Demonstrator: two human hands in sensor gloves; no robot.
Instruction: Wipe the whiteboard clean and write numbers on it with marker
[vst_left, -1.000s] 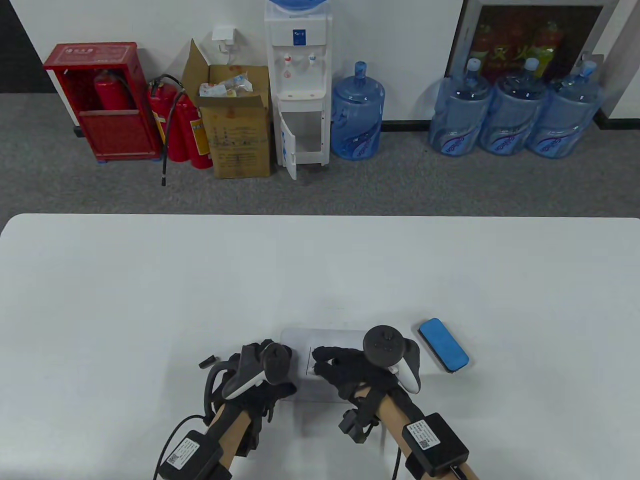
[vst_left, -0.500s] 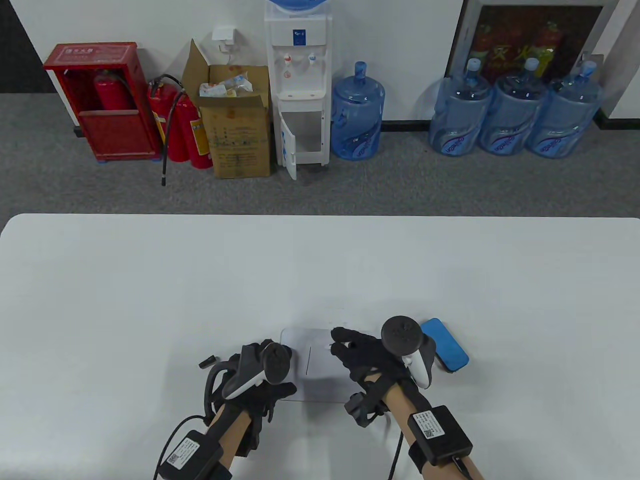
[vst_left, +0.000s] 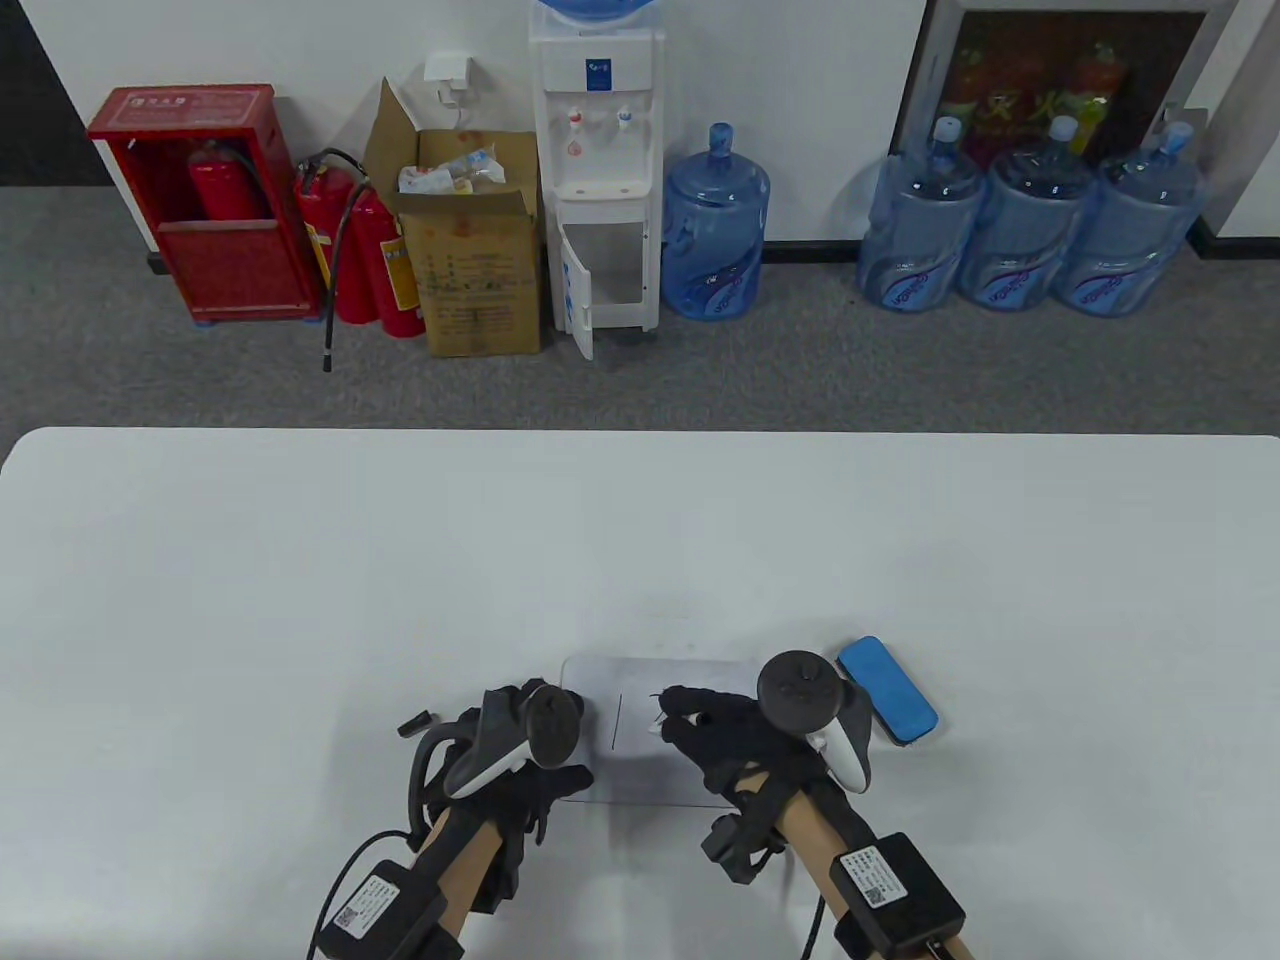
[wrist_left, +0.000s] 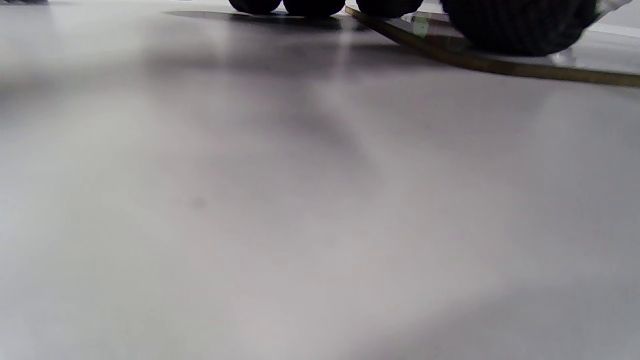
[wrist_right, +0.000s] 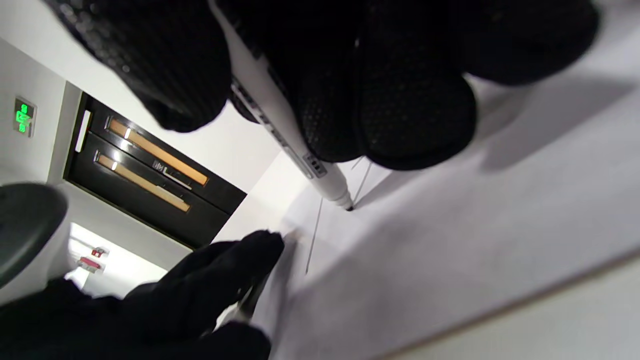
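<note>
I pin the whiteboard (vst_left: 640, 775) flat with my open left hand (vst_left: 520, 770) so my right hand (vst_left: 735, 735), pinching the marker (wrist_right: 280, 125), can write beside the stroke.

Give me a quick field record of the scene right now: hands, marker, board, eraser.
right hand: grips the marker, fingers curled round its barrel
marker: white barrel, cap off, tip on or just above the board
whiteboard: flat on the table, one thin vertical stroke near its left side
left hand: rests on the board's left edge, fingertips down
eraser: blue, lying on the table right of the board, untouched
table: white
</note>
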